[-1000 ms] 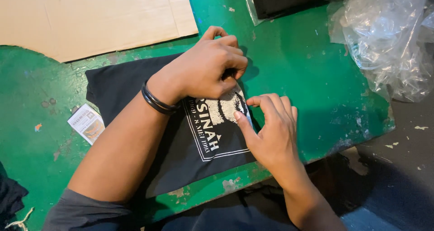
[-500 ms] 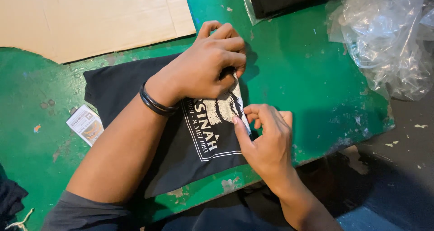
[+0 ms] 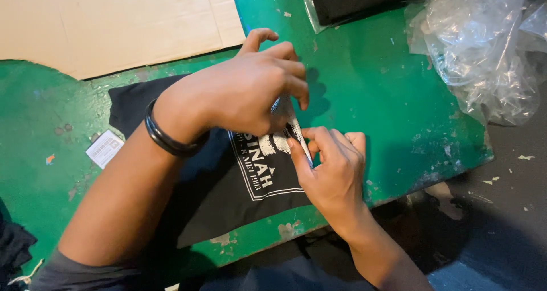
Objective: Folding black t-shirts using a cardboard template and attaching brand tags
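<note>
left hand (image 3: pixel 245 94) + right hand (image 3: pixel 327 166): both hands pinching black shirt (image 3: pixel 228 177) edge | green table (image 3: pixel 370 97): bare rightward

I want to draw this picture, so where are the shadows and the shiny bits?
Head view: the left hand throws a dark shadow onto the green table just right of its fingers; the clear plastic bags at top right catch pale glare; the black shirt looks dull, and the floor at the lower right is dim.
</note>
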